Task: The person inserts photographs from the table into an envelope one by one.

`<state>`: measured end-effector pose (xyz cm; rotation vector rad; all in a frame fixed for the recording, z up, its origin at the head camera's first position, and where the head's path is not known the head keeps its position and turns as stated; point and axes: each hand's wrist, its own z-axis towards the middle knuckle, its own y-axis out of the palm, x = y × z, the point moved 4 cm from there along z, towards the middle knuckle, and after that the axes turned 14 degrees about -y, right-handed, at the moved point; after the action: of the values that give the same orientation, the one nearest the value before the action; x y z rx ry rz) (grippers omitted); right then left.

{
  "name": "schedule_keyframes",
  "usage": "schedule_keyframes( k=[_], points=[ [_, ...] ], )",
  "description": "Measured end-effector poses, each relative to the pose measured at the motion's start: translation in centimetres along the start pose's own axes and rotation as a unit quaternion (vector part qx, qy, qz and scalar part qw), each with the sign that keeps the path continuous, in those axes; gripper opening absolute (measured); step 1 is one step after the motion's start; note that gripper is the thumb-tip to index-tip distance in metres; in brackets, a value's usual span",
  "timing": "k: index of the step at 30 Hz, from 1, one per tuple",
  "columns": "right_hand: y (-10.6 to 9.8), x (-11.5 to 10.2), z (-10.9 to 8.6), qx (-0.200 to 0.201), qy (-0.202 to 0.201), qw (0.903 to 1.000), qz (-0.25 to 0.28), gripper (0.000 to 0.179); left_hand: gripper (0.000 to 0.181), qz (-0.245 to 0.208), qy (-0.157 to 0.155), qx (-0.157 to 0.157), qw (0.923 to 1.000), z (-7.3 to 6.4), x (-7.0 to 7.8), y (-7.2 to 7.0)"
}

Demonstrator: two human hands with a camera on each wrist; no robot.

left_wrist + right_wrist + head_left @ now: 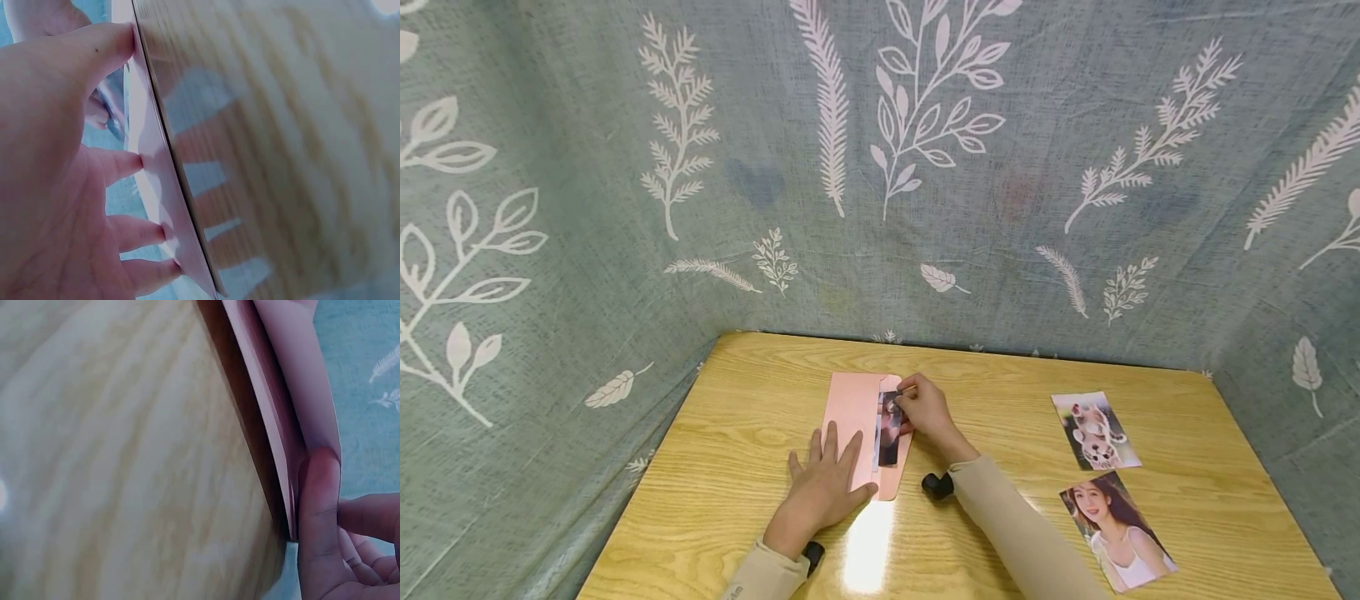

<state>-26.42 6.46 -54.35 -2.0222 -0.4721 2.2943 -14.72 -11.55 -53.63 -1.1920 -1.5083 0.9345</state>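
Observation:
A pink envelope (850, 404) lies on the wooden table with its flap side facing right. Spread fingers of my left hand (823, 490) press flat on its left part; in the left wrist view the fingertips and thumb of that hand (56, 144) rest along the envelope (164, 187). At the opening, my right hand (927, 410) pinches a dark-toned photo (889, 446) by its upper right edge. Its left side overlaps the envelope's mouth. The right wrist view shows thumb and fingers of the hand (325, 512) pinching a bent sheet (300, 369) over the envelope's edge.
Two more photos lie to the right on the table (1000, 433): one of a kitten-like animal (1096, 433) and, nearer, one of a person in a white top (1123, 537). A leaf-patterned grey-blue cloth (865, 275) hangs behind and at both sides.

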Motion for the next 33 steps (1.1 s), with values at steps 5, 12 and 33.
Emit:
schedule_keyframes(
  k=[5,12,33],
  points=[
    [0.1,0.0,-0.1,0.002,-0.005,0.9998,-0.018,0.018,0.085,0.006,0.000,0.000,1.0000,0.0,0.1,0.1],
    [-0.7,-0.4,-1.0,0.000,-0.013,0.9996,-0.026,0.023,0.085,0.005,0.002,0.002,1.0000,0.1,0.1,0.2],
    [-1.2,-0.4,-3.9,-0.048,0.032,0.9930,0.103,0.031,0.087,0.014,-0.001,-0.004,0.9999,0.4,-0.1,0.1]
  ],
)
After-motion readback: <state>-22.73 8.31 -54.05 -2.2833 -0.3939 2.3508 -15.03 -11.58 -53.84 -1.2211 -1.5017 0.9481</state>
